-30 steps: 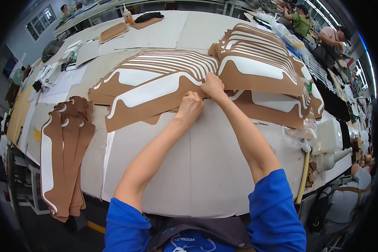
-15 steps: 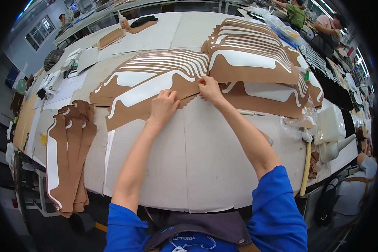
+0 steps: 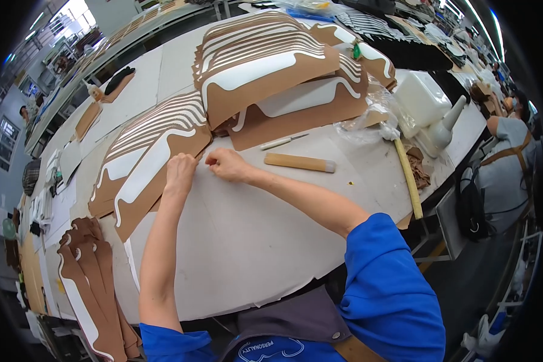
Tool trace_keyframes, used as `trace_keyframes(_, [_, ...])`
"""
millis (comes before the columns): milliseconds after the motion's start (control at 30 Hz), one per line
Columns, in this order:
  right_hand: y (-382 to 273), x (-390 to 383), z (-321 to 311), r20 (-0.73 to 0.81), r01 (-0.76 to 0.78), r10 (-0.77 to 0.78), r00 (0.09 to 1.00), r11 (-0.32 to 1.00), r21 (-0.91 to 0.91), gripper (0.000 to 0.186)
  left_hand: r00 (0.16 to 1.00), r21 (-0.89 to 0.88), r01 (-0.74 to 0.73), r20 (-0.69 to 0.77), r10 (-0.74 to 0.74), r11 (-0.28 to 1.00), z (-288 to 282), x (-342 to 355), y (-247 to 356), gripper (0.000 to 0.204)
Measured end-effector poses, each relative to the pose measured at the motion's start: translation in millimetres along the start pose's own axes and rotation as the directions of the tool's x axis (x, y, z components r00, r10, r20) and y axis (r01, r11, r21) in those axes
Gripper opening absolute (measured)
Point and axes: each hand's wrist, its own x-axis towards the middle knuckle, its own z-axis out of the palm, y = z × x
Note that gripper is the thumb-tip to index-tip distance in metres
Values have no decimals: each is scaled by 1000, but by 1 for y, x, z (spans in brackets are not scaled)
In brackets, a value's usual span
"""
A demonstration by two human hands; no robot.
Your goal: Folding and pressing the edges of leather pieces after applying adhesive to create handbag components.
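A fanned stack of brown panels with white strips along their curved edges lies left of centre. Its front brown panel [image 3: 140,186] slants across the near side of the stack. My left hand [image 3: 181,172] is closed at that panel's near edge, its fingertips mostly hidden. Just to its right, my right hand [image 3: 226,165] hovers over the pale table [image 3: 241,241], fingers curled in a pinch. Anything small between those fingers is too fine to make out. A taller stack of similar panels [image 3: 265,75] stands beyond my right hand.
A pen-like pointed tool [image 3: 280,142] and a flat tan strip [image 3: 298,162] lie right of my hands. Farther right are clear plastic wrap [image 3: 368,123], a white container [image 3: 422,99], a grey-white bottle [image 3: 445,130] and a yellow stick [image 3: 409,178]. Narrow brown pieces [image 3: 96,283] hang over the left edge.
The view has swung right. My right hand has come off the panel's end to beside it. My left hand has moved along the near edge, closer to the right, and its fingers have closed.
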Motion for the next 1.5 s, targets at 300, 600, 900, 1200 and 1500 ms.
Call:
trace_keyframes(300, [-19,-25,-26,255,-247,175,951,925,288,27,650,-933,90,319,-690,-347,11,-62,-111,14])
trace_keyframes(600, [-34,-50,-39,359,-245,146,922,937,250,33,665,-979,-200,-162,-729,36,-160,-209,-144,22])
trace_keyframes(900, [-50,-132,-89,641,-706,349,683,540,458,72,960,-746,-131,-259,-103,653,-99,-202,102,20])
trace_keyframes(1200, [-73,-138,-92,603,-599,402,689,784,162,38,920,-790,-343,-393,10,508,-81,-176,118,24])
trace_keyframes(1500, [-64,-160,-92,544,-426,293,786,895,133,14,968,-906,-229,-173,182,356,-62,-114,95,22])
